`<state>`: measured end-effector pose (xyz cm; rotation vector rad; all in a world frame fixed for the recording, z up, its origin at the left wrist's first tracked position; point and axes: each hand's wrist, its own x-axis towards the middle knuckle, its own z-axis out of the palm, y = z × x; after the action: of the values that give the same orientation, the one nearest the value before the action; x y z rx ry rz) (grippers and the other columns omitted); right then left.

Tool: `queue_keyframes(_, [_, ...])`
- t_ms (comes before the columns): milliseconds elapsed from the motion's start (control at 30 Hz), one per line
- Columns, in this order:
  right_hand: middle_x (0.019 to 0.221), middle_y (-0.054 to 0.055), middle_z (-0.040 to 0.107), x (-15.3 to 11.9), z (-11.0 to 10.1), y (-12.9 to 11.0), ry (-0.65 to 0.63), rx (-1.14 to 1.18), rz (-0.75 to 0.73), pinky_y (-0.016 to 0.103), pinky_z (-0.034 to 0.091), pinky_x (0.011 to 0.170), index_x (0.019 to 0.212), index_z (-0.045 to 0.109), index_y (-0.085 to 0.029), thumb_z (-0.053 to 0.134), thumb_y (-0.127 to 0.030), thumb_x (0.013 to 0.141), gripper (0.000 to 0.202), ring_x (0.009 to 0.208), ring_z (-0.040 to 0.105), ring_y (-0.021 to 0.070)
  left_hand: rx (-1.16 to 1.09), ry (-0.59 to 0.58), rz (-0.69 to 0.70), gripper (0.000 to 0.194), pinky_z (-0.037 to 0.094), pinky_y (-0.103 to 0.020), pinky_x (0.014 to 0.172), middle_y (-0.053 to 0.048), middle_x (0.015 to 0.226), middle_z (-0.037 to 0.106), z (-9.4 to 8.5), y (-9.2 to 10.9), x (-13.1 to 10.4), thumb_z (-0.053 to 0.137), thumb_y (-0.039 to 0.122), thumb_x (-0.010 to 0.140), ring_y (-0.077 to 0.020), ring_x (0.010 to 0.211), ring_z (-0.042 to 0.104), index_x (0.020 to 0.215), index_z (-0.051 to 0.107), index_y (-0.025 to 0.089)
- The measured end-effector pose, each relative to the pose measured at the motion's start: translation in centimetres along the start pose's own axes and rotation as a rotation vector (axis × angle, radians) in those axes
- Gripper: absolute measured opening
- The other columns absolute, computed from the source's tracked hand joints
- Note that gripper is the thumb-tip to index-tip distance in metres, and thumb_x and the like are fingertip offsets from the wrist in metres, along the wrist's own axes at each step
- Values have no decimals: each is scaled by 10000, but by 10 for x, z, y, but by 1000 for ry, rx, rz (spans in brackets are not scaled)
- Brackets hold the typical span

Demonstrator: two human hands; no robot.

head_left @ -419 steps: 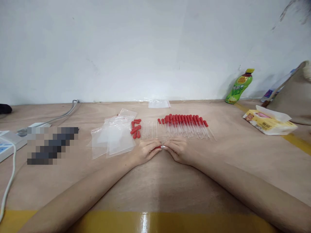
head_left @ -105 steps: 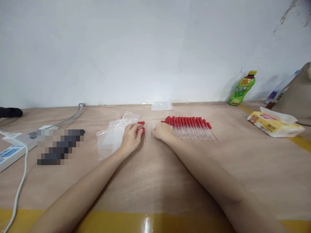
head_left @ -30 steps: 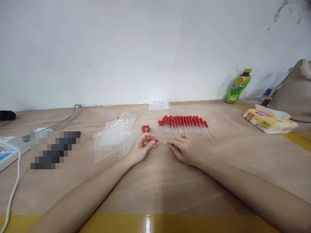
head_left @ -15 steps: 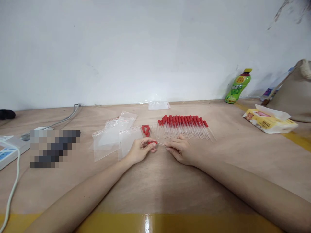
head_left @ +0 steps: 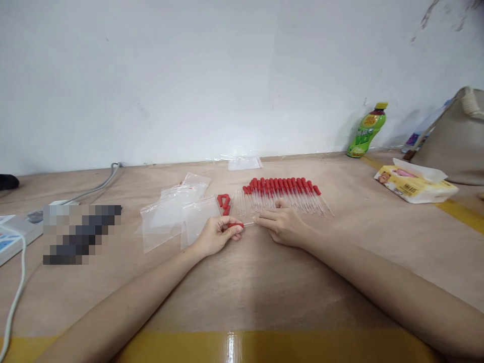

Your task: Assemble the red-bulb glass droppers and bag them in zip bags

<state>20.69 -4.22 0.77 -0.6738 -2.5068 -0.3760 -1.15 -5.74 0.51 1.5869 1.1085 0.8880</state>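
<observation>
Between the two hands, near the middle of the surface (head_left: 245,292), one red bulb (head_left: 236,226) and one clear tube (head_left: 248,224) lie end to end, close to level. The tube meets the bulb's right end; how deep it sits cannot be told.

The left hand (head_left: 217,236) has its fingers closed round the bulb, thumb on the near side, the others curled behind. Its forearm slants in from the lower left, the wrist nearly straight. The right hand (head_left: 283,225) is turned back upward, index and middle fingers extended leftward, the tips pinched on the tube's far end; the exact contact is too small to read. Its forearm slants in from the lower right.

Just beyond the left fingers lie loose bulbs (head_left: 224,200). To their right stand loose tubes in a row (head_left: 239,202), then a dense row of droppers (head_left: 283,189), red ends toward the wall (head_left: 170,85).

Left of the bulbs, clear bags (head_left: 162,222) overlap, lying flat. Farther out: a power strip (head_left: 22,237) at left; a tissue pack (head_left: 416,186) and a tilted green bottle (head_left: 366,131) at right.
</observation>
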Motion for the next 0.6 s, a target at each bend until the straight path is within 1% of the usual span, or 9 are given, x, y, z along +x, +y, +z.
queue_keyframes(100, [749, 33, 626, 0, 7, -3, 93, 8, 56, 301, 237, 651, 918, 599, -156, 383, -112, 828, 239, 657, 500, 127, 38, 21, 38, 309, 515, -252, 611, -27, 645, 647, -2, -1, 2, 629, 381, 706, -126, 591, 616, 856, 615, 111])
queue_keyframes(200, [770, 39, 628, 0, 9, -4, 150, 98, 158, 292, 263, 665, 869, 585, -151, 394, -191, 868, 195, 679, 516, 127, 233, 76, 164, 282, 490, -244, 602, -34, 695, 662, -5, 0, 2, 599, 371, 741, -134, 618, 608, 887, 639, 132])
queue_keyframes(300, [786, 39, 631, -1, 6, -4, 145, 145, 193, 291, 281, 683, 839, 574, -149, 406, -209, 869, 181, 681, 519, 128, 485, 129, 324, 214, 470, -246, 645, -35, 790, 678, -6, 4, -1, 584, 339, 766, -147, 695, 608, 874, 669, 176])
queue_keyframes(367, [749, 31, 624, -1, 3, -5, 126, 132, 171, 295, 283, 691, 820, 578, -154, 405, -197, 863, 183, 658, 509, 128, 559, 120, 391, 197, 463, -244, 671, -35, 821, 680, -5, 7, -3, 561, 319, 789, -147, 718, 608, 877, 672, 183])
queue_keyframes(433, [725, 31, 617, -2, 0, -7, 112, 110, 141, 297, 282, 689, 810, 583, -153, 395, -182, 860, 197, 645, 500, 129, 584, 95, 409, 201, 462, -237, 658, -36, 807, 681, -3, 8, -4, 546, 311, 801, -140, 694, 607, 882, 669, 174])
queue_keyframes(500, [710, 36, 610, -2, -3, -9, 89, 99, 124, 293, 281, 679, 801, 587, -149, 383, -173, 860, 214, 636, 490, 129, 600, 63, 397, 206, 462, -231, 636, -33, 777, 681, 0, 7, -6, 545, 312, 803, -135, 665, 603, 881, 668, 166])
queue_keyframes(600, [685, 37, 595, -2, -4, -13, 52, 96, 132, 287, 278, 664, 769, 585, -146, 369, -176, 860, 236, 602, 461, 124, 596, 40, 384, 202, 463, -225, 618, -27, 757, 679, 2, 5, -7, 549, 313, 799, -128, 645, 596, 866, 665, 162])
